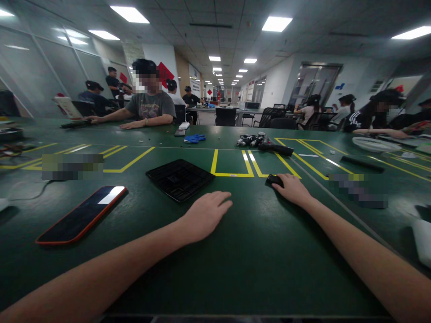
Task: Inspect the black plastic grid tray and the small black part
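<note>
Two bare hands are lying on the green desk point(262, 251). Fingers point(222, 200) of the left hand point(205, 215) are resting loosely together, palm down, holding nothing, just short of the black grid tray point(180, 178). Fingers point(279, 181) of the right hand point(293, 189) are touching a small black device point(273, 180) beside yellow floor-style markings point(232, 166). Farther left, a phone in a red case point(82, 214) is lying flat. Across the desk, black tools point(262, 142) are sitting in a cluster, and a seated person point(148, 105) is resting both forearms there.
</note>
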Available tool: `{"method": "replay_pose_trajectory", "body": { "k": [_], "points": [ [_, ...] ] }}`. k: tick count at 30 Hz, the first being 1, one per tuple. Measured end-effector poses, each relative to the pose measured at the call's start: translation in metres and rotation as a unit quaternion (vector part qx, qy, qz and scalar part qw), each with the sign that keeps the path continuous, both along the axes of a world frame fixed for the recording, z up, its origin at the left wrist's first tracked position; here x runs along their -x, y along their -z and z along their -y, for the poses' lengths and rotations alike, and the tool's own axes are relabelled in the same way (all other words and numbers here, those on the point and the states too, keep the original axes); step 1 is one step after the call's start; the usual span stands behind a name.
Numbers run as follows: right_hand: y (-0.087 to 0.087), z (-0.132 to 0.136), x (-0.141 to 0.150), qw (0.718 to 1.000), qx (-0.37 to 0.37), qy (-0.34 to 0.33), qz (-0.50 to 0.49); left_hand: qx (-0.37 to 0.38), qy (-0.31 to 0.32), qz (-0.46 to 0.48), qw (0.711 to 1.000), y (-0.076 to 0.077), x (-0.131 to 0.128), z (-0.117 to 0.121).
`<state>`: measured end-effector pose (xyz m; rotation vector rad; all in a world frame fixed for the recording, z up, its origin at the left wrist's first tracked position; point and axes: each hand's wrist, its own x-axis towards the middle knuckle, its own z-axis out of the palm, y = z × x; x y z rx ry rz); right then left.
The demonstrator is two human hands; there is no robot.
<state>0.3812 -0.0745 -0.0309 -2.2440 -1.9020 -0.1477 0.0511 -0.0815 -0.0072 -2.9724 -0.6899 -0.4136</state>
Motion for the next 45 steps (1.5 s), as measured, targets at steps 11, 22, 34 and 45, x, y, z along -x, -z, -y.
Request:
{"method": "replay_pose_trajectory", "body": {
  "k": [11, 22, 34, 45],
  "points": [
    [0.001, -0.001, -0.002, 1.0, -0.001, -0.005, -0.003, 0.223, -0.13, 0.163, 0.952, -0.013, 0.012, -0.039],
    [-0.001, 0.0, -0.001, 1.0, -0.006, -0.001, -0.002, 0.26, -0.43, 0.29, 0.815, -0.039, 0.08, -0.108],
    [-0.004, 0.004, 0.027, 0.995, -0.013, -0.034, -0.098, 0.102, -0.401, -0.037, 0.909, -0.025, 0.063, -0.092],
    [0.01, 0.037, 0.124, 0.897, -0.101, -0.322, -0.286, 0.253, -0.111, 0.149, 0.949, 0.007, 0.002, -0.018]
  ]
}}
